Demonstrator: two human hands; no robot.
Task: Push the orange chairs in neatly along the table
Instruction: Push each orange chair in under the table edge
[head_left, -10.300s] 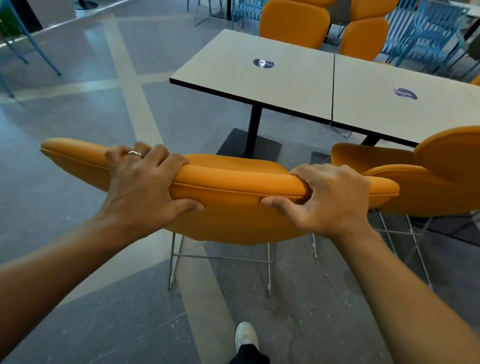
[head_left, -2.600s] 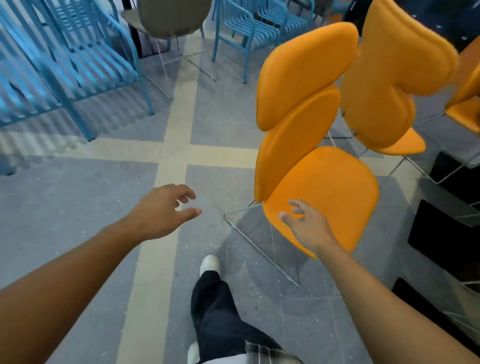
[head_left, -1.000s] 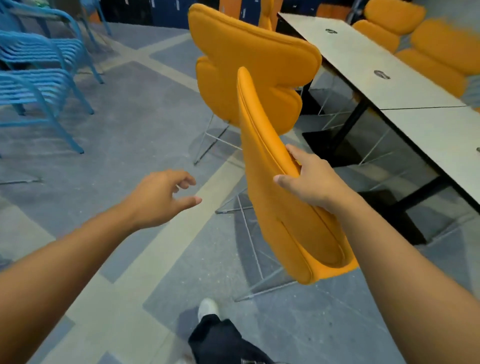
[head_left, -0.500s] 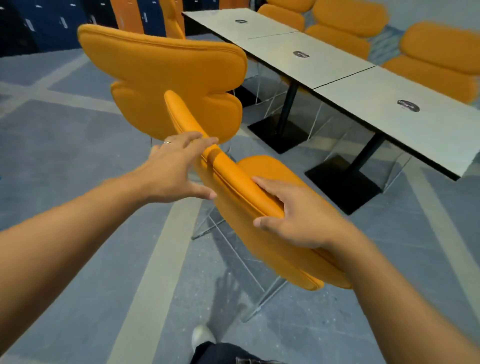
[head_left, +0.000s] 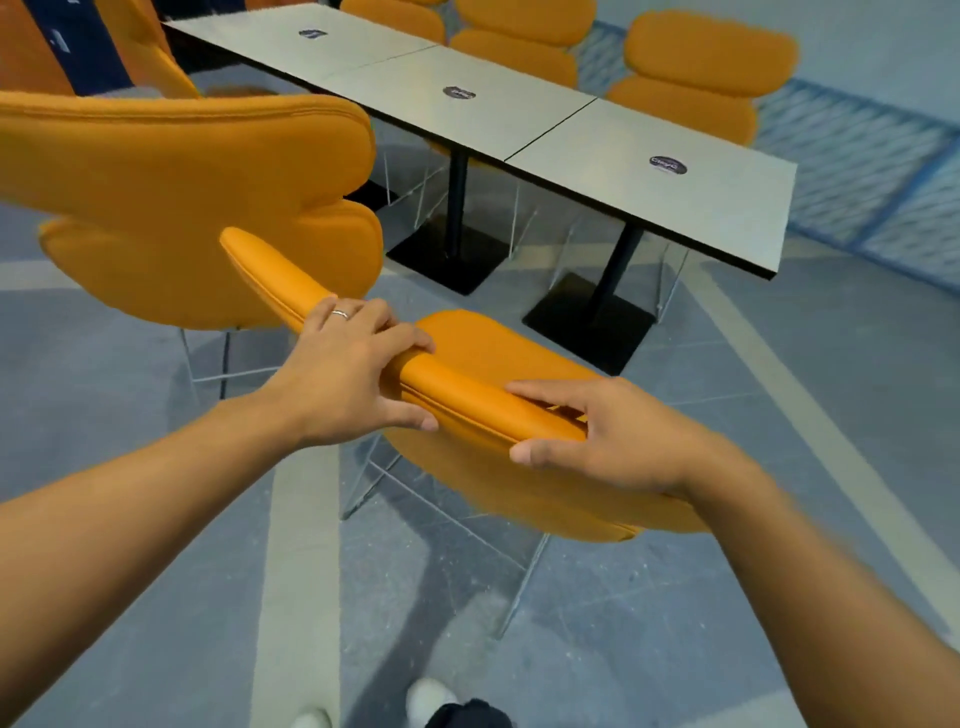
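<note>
1. Hands: I see both on the top edge of the near orange chair's backrest (head_left: 467, 387). My left hand (head_left: 345, 379) is clasped over the rim, fingers on the far side and thumb underneath, with a silver ring (head_left: 340, 313) on one finger. My right hand (head_left: 613, 436) pinches the same rim further right, fingers lying along the top and thumb pressed against the near face.
2. Held chair: its seat (head_left: 498, 343) shows beyond the backrest and faces the table; thin wire legs (head_left: 524, 582) stand on the grey floor (head_left: 675, 623). It stands short of the table's near edge, not yet under it.
3. Second orange chair (head_left: 197, 197): just to the left, its back toward me, partly hidden by the held backrest.
4. Table (head_left: 519, 119): a row of pale square tops with dark edging, each on a black post with a black base plate (head_left: 589, 322).
5. Labels: each top carries a small dark round sticker (head_left: 668, 165) with pale lettering; I cannot read the writing at this size.
6. Far side: more orange chairs (head_left: 696, 78) line the table's opposite edge, close against it.
7. Lower edge: white shoes (head_left: 431, 699) and a dark trouser leg are visible.
</note>
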